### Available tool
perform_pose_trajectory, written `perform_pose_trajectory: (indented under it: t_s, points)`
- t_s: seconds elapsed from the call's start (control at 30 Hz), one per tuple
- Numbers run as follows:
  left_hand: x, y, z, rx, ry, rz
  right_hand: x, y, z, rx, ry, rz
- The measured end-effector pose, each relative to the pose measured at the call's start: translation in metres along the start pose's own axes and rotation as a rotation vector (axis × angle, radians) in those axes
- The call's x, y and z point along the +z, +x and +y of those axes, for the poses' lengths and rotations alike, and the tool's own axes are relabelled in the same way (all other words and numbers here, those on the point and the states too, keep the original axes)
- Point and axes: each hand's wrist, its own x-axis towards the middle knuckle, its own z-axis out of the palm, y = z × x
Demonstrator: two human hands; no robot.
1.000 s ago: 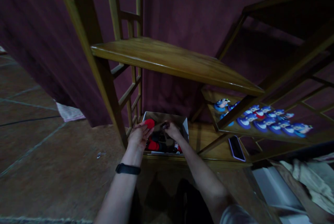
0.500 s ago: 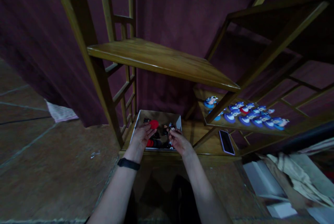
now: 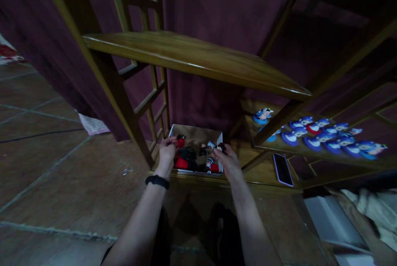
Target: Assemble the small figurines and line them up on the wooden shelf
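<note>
So the left hand (image 3: 168,150) is at the left side of a shallow white-edged box (image 3: 194,130), fingers closed on a red-and-black piece (image 3: 180,143), though the fingertips are kinda hard to make out in this light. The right hand (image 3: 228,159) is over the box's right edge, thumb and fingers pinched on a small dark figurine (image 3: 219,147), so neither hand is free. Inside the box between them there's a little standing dark figure (image 3: 203,149), a red and black bundle (image 3: 181,162) up front on the left, and a black-and-white figure with some red beside it (image 3: 211,162) in the front right corner. The box sits on the bottom board (image 3: 251,162) of a wooden shelf unit, just beside the left upright, with a bare middle shelf (image 3: 192,53) above it. A phone (image 3: 283,169) lies on that same bottom board, off to the right. On the raised shelf over there you've got a cluster of blue figurines (image 3: 321,138), one of them on a red base. Dark purple curtain (image 3: 211,14) behind everything, black wristband (image 3: 157,181) on the left wrist.
</note>
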Motion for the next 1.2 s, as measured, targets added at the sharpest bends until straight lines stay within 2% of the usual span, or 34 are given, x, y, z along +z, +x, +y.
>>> perform_pose_trajectory:
  t_s: [0.13,0.2,0.33,0.47,0.6,0.8,0.97,1.07,1.2]
  points:
    - [0.003,-0.005,-0.016,0.144,0.541,-0.142,0.001,0.001,0.0,-0.01,-0.065,-0.004]
    - [0.006,-0.01,-0.023,0.159,0.627,-0.169,0.002,0.0,-0.002,0.002,-0.049,-0.013]
    - [0.013,-0.018,-0.032,0.171,0.424,-0.121,0.003,-0.004,-0.005,0.054,0.076,-0.055]
    - [0.014,-0.014,-0.034,0.141,0.275,-0.085,0.001,-0.004,-0.005,0.095,0.134,-0.08]
    - [0.015,-0.011,-0.034,0.162,0.382,-0.127,-0.001,-0.004,-0.008,0.089,0.149,-0.1]
    - [0.025,-0.018,-0.038,0.224,0.476,-0.106,0.002,-0.007,-0.008,0.075,0.114,-0.09]
    - [0.03,-0.024,-0.023,0.307,0.314,-0.08,0.005,-0.005,-0.005,0.018,0.072,-0.089]
    - [0.031,-0.027,-0.008,0.22,0.174,-0.065,0.011,-0.002,-0.003,-0.056,-0.007,-0.041]
    - [0.036,-0.036,0.007,-0.169,-0.13,-0.202,0.019,0.001,0.002,-0.169,-0.136,-0.031]
